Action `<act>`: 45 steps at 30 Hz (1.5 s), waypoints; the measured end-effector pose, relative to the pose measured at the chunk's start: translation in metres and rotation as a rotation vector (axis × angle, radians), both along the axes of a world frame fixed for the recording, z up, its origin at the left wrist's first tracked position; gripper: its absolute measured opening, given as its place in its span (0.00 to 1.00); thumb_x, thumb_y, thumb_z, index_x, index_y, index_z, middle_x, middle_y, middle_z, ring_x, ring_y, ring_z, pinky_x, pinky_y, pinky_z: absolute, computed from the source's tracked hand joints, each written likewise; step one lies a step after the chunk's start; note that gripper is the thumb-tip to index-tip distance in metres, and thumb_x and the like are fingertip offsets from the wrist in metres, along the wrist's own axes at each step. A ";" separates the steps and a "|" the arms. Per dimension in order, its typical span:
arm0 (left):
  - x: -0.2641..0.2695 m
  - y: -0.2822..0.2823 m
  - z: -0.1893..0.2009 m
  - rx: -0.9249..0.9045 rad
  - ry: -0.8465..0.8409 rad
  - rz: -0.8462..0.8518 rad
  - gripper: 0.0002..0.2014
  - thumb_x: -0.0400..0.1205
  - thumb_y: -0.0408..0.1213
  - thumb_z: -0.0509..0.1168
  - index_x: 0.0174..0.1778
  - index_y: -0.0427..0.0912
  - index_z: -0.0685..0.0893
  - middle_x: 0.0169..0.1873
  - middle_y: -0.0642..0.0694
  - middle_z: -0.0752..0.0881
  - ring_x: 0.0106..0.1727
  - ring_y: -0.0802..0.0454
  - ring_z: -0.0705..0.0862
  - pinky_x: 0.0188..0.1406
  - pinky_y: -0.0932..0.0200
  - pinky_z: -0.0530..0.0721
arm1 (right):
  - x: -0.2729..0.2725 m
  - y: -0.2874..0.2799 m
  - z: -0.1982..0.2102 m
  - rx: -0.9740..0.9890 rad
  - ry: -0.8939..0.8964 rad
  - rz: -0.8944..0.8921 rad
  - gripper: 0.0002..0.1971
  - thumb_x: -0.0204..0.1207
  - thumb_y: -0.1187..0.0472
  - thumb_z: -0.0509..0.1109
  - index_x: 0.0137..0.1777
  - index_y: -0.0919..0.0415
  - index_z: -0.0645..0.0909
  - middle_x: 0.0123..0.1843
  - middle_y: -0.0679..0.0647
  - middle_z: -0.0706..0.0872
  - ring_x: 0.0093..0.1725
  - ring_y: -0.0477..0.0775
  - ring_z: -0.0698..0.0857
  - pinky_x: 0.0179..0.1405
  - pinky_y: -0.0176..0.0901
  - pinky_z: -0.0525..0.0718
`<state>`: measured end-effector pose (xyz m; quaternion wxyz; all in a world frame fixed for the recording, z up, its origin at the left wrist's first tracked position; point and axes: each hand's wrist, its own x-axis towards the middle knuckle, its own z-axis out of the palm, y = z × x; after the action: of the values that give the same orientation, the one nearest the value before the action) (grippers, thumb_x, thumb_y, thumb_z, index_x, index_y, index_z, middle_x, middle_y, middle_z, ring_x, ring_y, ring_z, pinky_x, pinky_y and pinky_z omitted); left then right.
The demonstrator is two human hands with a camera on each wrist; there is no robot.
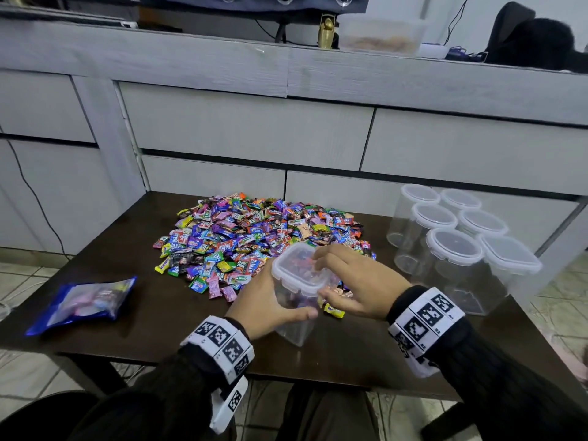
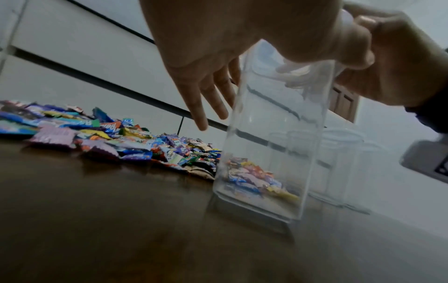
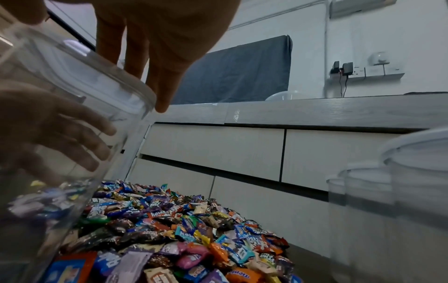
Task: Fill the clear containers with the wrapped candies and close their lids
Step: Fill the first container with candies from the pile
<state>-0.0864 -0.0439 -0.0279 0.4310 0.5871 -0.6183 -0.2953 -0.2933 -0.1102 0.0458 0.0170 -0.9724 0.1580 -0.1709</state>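
Observation:
A clear square container [image 1: 293,332] stands on the dark table [image 1: 159,332] in front of a big pile of wrapped candies [image 1: 254,230]. A few candies [image 2: 252,180] lie in its bottom. My left hand [image 1: 265,302] grips its side, thumb across the near wall and fingers [image 2: 206,95] along the far wall. The translucent lid [image 1: 296,268] sits on the container's mouth. My right hand [image 1: 350,281] holds this lid from the right, fingers [image 3: 157,72] over its top edge and thumb at its near corner.
Several empty lidded clear containers [image 1: 455,246] stand at the table's right side. A blue and clear candy bag [image 1: 82,300] lies at the left. One yellow candy [image 1: 334,310] lies under my right hand. Grey drawers rise behind the table.

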 end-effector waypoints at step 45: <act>0.010 -0.008 0.001 0.083 -0.032 -0.171 0.42 0.62 0.49 0.85 0.60 0.62 0.61 0.61 0.61 0.78 0.61 0.73 0.79 0.52 0.80 0.74 | -0.009 0.008 -0.004 -0.001 -0.035 0.060 0.16 0.70 0.56 0.62 0.56 0.61 0.68 0.59 0.63 0.76 0.61 0.62 0.78 0.61 0.46 0.77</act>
<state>-0.0765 -0.0523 -0.0273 0.3696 0.5544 -0.6600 -0.3470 -0.3026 -0.1022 0.0423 0.0241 -0.9736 0.1283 -0.1873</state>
